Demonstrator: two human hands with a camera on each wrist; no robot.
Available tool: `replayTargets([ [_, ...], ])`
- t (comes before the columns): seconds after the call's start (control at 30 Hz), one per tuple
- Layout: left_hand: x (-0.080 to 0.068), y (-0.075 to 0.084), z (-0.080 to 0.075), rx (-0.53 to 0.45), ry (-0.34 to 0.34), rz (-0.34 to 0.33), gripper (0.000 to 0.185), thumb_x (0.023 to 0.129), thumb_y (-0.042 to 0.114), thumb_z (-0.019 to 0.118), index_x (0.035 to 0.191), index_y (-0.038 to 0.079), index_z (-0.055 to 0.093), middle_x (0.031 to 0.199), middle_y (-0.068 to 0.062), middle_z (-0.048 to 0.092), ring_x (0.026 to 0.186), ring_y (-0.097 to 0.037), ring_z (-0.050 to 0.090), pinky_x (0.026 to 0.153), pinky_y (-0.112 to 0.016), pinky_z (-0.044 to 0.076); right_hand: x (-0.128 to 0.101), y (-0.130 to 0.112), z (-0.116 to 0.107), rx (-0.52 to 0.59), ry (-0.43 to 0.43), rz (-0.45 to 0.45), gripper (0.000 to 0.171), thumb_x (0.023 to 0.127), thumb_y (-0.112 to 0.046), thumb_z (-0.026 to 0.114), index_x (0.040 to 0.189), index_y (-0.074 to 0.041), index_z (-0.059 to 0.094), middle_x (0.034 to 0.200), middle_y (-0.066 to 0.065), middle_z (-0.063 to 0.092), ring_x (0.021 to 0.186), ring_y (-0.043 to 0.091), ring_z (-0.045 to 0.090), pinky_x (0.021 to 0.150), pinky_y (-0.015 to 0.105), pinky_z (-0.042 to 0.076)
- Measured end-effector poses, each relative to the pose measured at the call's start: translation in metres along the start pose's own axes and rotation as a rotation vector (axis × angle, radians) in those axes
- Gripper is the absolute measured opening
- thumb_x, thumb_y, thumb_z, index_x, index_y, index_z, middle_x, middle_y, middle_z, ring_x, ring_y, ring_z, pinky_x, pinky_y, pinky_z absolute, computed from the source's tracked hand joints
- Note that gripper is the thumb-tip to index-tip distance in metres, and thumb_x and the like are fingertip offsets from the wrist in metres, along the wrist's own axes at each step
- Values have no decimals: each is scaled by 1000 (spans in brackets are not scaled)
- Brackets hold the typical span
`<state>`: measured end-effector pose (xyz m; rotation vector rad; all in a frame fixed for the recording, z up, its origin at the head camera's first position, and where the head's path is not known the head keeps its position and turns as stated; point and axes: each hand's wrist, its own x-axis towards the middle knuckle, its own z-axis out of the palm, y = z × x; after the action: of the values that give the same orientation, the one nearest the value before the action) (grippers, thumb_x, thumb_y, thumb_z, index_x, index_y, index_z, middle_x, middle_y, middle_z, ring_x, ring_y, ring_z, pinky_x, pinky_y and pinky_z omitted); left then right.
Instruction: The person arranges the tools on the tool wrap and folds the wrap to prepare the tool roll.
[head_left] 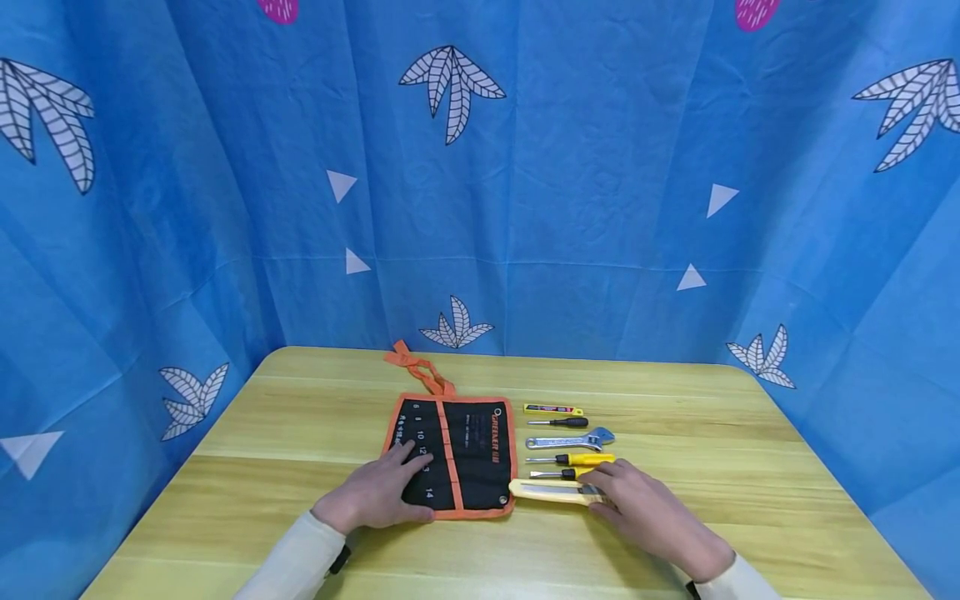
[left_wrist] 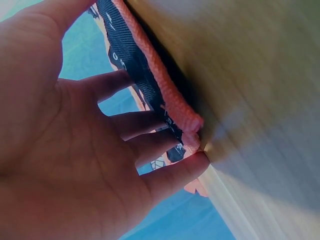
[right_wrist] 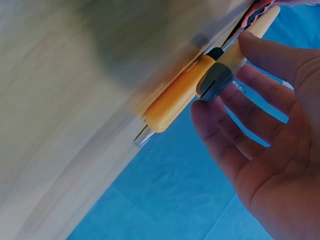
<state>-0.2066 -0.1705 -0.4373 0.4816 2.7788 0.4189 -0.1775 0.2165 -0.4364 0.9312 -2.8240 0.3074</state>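
A black tool roll (head_left: pixel 468 450) with orange trim lies spread flat on the wooden table (head_left: pixel 300 417). My left hand (head_left: pixel 375 492) rests on its left part with the fingers straight; in the left wrist view the fingers (left_wrist: pixel 125 125) lie against the roll's orange edge (left_wrist: pixel 165 95). My right hand (head_left: pixel 645 508) lies over the right end of a pale yellow utility knife (head_left: pixel 543 491), just right of the roll. In the right wrist view a fingertip (right_wrist: pixel 202 112) touches the knife's grey end (right_wrist: pixel 215 80), and the hand stays relaxed.
Behind the knife lie a row of tools: a short screwdriver (head_left: pixel 555 474), a yellow-handled screwdriver (head_left: pixel 573 459), an adjustable wrench (head_left: pixel 570 440), a black-handled screwdriver (head_left: pixel 561 422) and a small yellow cutter (head_left: pixel 552 409). Orange ties (head_left: pixel 416 371) trail behind the roll. Blue patterned cloth surrounds the table.
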Motion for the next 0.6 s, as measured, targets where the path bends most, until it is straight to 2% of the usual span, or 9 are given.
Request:
replayTargets([
  [0.2, 0, 0, 0, 2, -2, -1, 88, 83, 59, 78, 153, 15, 48, 163, -21, 33, 150, -42, 32, 114, -61, 38, 6, -4, 1, -3, 4, -17, 27, 89, -16, 78, 116, -14, 74, 113, 0, 73, 99, 18, 65, 80, 38, 58],
  [0.33, 0, 0, 0, 6, 0, 0, 88, 83, 60, 78, 153, 15, 48, 163, -21, 33, 150, -42, 32, 114, -61, 38, 9, -7, 2, -2, 2, -16, 28, 90, -16, 78, 118, -14, 73, 114, 1, 72, 102, 20, 66, 83, 41, 59],
  [0.6, 0, 1, -1, 5, 1, -3, 87, 83, 59, 78, 153, 15, 49, 163, -21, 34, 151, -42, 32, 114, -61, 37, 15, -14, 3, 12, -43, -3, 31, 92, -17, 76, 122, -13, 72, 116, 2, 72, 106, 23, 67, 85, 43, 59],
])
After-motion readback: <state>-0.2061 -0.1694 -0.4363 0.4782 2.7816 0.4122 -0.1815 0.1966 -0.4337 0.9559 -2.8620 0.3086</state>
